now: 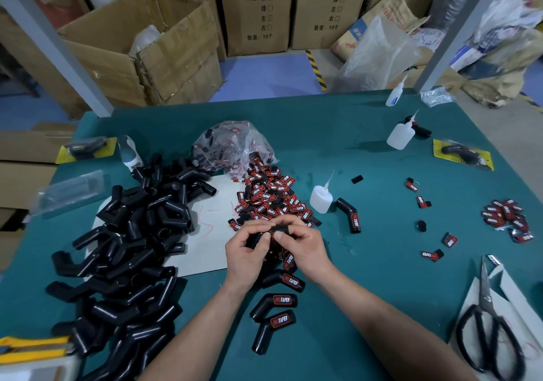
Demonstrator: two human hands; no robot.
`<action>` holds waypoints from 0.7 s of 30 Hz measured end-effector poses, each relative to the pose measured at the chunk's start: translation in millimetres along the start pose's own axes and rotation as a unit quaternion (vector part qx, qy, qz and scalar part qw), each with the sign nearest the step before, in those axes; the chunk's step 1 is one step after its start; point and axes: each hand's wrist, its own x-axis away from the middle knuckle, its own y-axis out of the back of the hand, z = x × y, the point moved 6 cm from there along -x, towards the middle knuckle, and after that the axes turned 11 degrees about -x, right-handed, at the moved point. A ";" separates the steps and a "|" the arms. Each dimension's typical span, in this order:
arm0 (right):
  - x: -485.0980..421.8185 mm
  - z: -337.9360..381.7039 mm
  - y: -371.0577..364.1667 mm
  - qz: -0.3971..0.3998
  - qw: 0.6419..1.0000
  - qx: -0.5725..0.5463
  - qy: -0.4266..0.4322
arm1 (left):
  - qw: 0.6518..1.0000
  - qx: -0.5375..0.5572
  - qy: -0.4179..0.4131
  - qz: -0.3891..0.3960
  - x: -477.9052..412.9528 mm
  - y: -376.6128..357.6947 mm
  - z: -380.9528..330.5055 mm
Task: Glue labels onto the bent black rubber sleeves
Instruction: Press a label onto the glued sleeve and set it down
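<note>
— What have you got there?

— One bent black sleeve (279, 229), held above the green table (367, 278), just in front of the label pile (270, 195). My left hand (249, 251) curls round one leg, my right hand (302, 245) pinches the other end, thumbs meeting on its near face.

— And around you?

— Labelled sleeves (281, 300) lie between my forearms. The glue bottle (321, 201) stands to my right, the bare heap (132, 233) on my left.

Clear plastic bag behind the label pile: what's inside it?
Red-and-black labels show through the clear plastic bag and spill from its mouth into the label pile on the pale sheet. Crumpled, glaring plastic hides how full it is and anything else in it.
</note>
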 end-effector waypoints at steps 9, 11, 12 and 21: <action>-3.3 -11.4 6.3 -0.004 0.999 -0.029 -0.024 | 0.999 -0.010 -0.024 0.022 0.3 -2.0 -0.3; -5.3 -16.8 11.6 -0.011 0.998 -0.050 -0.039 | 0.997 -0.043 -0.052 0.031 0.5 -3.2 -3.0; -6.3 -18.6 13.6 -0.015 0.997 -0.063 -0.047 | 0.994 -0.066 -0.074 0.037 0.9 -3.9 -5.2; -6.7 -19.5 14.7 -0.015 0.995 -0.078 -0.068 | 0.981 -0.146 -0.123 0.032 -0.4 -3.7 -2.9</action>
